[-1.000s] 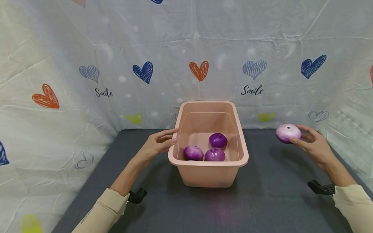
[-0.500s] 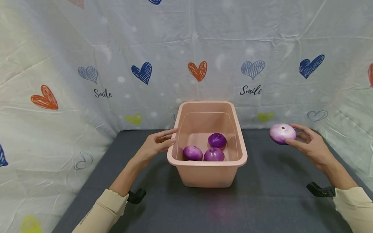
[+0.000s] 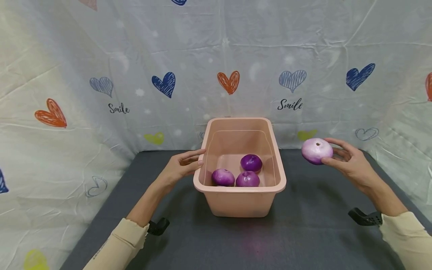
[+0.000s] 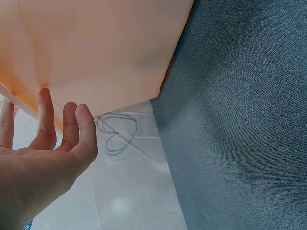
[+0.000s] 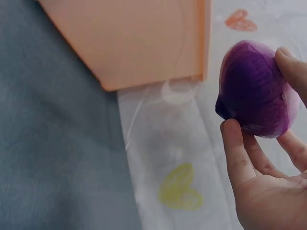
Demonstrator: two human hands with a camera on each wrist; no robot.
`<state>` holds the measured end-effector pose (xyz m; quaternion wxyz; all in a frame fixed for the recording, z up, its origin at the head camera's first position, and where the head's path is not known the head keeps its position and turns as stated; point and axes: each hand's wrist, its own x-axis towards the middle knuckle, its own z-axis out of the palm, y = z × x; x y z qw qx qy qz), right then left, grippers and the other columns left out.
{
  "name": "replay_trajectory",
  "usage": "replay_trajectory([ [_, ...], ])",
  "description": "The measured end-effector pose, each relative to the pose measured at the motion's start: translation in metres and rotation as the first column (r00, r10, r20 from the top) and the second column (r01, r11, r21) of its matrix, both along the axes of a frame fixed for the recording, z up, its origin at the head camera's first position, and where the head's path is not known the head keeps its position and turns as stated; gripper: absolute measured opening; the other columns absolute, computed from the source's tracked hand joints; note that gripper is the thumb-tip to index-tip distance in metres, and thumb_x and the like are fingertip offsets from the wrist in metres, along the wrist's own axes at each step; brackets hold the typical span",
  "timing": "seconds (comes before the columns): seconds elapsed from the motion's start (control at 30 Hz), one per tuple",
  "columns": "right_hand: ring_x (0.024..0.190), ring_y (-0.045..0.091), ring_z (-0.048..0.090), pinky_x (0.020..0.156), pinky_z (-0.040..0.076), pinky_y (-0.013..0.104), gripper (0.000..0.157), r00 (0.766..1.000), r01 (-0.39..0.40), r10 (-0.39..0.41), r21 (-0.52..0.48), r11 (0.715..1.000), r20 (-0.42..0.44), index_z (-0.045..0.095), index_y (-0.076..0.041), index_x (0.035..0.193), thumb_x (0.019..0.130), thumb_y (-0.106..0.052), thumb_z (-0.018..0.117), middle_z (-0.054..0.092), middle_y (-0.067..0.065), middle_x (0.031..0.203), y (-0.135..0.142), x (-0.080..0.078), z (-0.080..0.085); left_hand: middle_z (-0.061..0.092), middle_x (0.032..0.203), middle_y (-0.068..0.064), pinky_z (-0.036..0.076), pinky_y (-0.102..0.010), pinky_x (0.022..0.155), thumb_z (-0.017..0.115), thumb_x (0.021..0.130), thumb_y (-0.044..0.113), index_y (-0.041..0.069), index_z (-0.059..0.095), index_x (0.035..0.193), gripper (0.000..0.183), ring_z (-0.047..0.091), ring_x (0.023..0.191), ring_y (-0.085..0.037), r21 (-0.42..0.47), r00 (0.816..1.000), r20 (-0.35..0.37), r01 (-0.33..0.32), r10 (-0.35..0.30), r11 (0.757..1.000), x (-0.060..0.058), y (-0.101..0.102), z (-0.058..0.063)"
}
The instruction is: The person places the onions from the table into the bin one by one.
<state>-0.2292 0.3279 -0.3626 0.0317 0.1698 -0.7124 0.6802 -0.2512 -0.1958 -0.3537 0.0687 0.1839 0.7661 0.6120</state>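
Observation:
A red onion (image 3: 316,151) is held up over the table's right side in my right hand (image 3: 354,167), thumb and fingers around it. In the right wrist view the onion (image 5: 254,91) shows a dark purple side and a pointed end near a fingertip. A peach plastic tub (image 3: 241,202) stands in the middle, with three red onions visible inside: one at left (image 3: 223,177), one at right front (image 3: 248,179), one behind (image 3: 251,162). My left hand (image 3: 182,167) touches the tub's left rim, fingers fairly straight against its outer wall in the left wrist view.
Dark grey cloth covers the table (image 3: 236,243). A white plastic curtain (image 3: 199,48) printed with hearts hangs behind the table and along both sides, close to the tub's far end. Each wrist wears a black strap (image 3: 158,227).
My right hand has carried the onion to the left and slightly up, nearer the tub. The left hand stays at the rim, and the onions in the tub have not moved.

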Motion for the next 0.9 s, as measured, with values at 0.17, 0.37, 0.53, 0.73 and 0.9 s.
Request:
replay_trajectory([
  [0.17, 0.119, 0.016, 0.059, 0.092, 0.052, 0.023, 0.057, 1.0, -0.014, 0.014, 0.017, 1.0, 0.002, 0.045, -0.009, 0.151, 0.098, 0.005, 0.063, 0.049, 0.011, 0.141, -0.01, -0.001, 0.009, 0.059, 0.139, -0.01, 0.047, -0.046, 0.104, 0.071, 0.099, 0.028, 0.018, 0.058, 0.147, 0.051, 0.056, 0.128, -0.026, 0.004, 1.0, 0.002, 0.001, -0.001, 1.0, 0.0, 0.0, 0.001],
  [0.37, 0.119, 0.019, 0.057, 0.091, 0.052, 0.023, 0.058, 1.0, -0.022, 0.023, 0.044, 0.999, -0.017, 0.046, -0.01, 0.151, 0.098, 0.003, 0.065, 0.046, 0.011, 0.143, -0.026, -0.006, 0.02, 0.059, 0.139, -0.011, 0.047, -0.047, 0.104, 0.071, 0.099, 0.026, 0.017, 0.058, 0.147, 0.05, 0.056, 0.128, -0.026, 0.011, 1.0, 0.004, 0.005, -0.005, 1.0, 0.001, 0.0, 0.0],
  [0.53, 0.118, 0.022, 0.056, 0.09, 0.053, 0.025, 0.059, 0.999, 0.006, -0.002, 0.106, 0.994, -0.037, 0.046, -0.01, 0.15, 0.096, 0.002, 0.069, 0.046, 0.012, 0.142, -0.041, -0.01, 0.025, 0.06, 0.138, -0.012, 0.048, -0.046, 0.103, 0.07, 0.099, 0.026, 0.017, 0.058, 0.147, 0.05, 0.057, 0.127, -0.026, 0.01, 1.0, -0.003, 0.002, -0.002, 1.0, 0.001, 0.0, -0.001],
  [0.73, 0.118, 0.023, 0.057, 0.09, 0.054, 0.026, 0.059, 0.996, -0.05, 0.056, 0.088, 0.995, -0.072, 0.048, -0.01, 0.149, 0.096, 0.003, 0.069, 0.045, 0.014, 0.143, -0.054, -0.015, 0.029, 0.06, 0.138, -0.011, 0.049, -0.044, 0.101, 0.07, 0.099, 0.026, 0.018, 0.058, 0.147, 0.05, 0.057, 0.126, -0.026, 0.012, 1.0, -0.006, 0.005, -0.005, 1.0, 0.001, 0.001, -0.002],
  [0.9, 0.119, 0.026, 0.057, 0.092, 0.054, 0.03, 0.059, 0.988, -0.112, 0.116, 0.045, 0.993, -0.097, 0.048, -0.009, 0.149, 0.095, 0.006, 0.067, 0.045, 0.016, 0.143, -0.065, -0.018, 0.031, 0.06, 0.138, -0.013, 0.049, -0.044, 0.101, 0.07, 0.099, 0.026, 0.017, 0.058, 0.147, 0.05, 0.057, 0.126, -0.026, 0.013, 1.0, -0.008, 0.004, -0.004, 1.0, 0.002, 0.001, -0.002],
])
